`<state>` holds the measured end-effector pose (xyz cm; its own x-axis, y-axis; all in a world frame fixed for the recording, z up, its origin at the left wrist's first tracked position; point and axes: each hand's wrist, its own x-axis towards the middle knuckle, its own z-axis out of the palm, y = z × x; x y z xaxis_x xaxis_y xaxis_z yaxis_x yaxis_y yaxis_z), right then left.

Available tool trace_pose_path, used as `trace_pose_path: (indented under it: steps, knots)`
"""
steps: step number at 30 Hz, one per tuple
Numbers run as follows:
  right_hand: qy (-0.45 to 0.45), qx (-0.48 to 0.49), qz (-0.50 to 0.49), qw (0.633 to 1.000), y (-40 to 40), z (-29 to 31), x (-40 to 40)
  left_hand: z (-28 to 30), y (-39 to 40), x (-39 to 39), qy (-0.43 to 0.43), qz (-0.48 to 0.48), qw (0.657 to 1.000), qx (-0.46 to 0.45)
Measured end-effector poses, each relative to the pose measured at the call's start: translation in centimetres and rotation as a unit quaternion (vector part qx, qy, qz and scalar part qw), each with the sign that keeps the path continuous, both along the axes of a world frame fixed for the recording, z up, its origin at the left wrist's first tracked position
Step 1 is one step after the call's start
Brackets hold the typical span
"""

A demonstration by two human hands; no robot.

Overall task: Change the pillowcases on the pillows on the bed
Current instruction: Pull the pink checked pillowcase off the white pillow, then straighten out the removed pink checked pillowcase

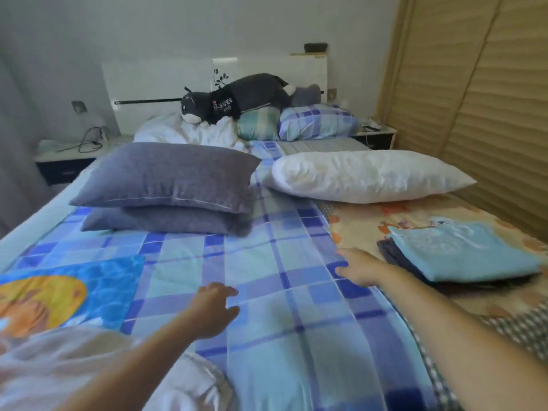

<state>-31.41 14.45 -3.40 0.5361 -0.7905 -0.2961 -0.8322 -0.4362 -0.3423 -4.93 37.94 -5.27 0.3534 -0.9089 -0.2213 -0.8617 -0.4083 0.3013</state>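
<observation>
Two grey pillows (166, 176) stacked at left-middle of the bed (296, 336), long axes running left-right. One bare white pillow (370, 176) to their right, long axis left-right, tapered end pointing right. One pile of folded pillowcases (462, 253) at near right. Two hands: left hand (215, 308) and right hand (360, 268) apart, fingers loose, holding nothing, over the checked sheet.

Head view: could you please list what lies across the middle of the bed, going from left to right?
Stacked grey pillows → bare white pillow. Nearer the camera: left hand → right hand → folded light blue pillowcase.
</observation>
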Motion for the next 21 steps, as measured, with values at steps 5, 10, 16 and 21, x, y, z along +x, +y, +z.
trace_pose_path:
  steps: [5, 10, 16, 21]
  knots:
    - [-0.047, 0.038, 0.111, 0.992, 10.8, -2.7, 9.0, -3.3, 14.7, 4.1, -0.025, 0.104, 0.973, -0.202]
    - [-0.019, 0.097, 0.199, 0.975, 23.5, -7.0, 16.7, -5.3, 26.0, 8.3, -0.122, 0.323, 0.888, -0.303]
    - [-0.030, 0.033, 0.144, 0.988, 30.4, -9.8, 20.8, -7.2, 32.1, 11.2, 0.065, 0.521, 0.824, -0.215]
    - [-0.257, -0.019, -0.013, 0.966, 24.7, 0.0, 17.2, -3.0, 30.2, 12.2, 0.156, 0.447, 0.782, -0.404]
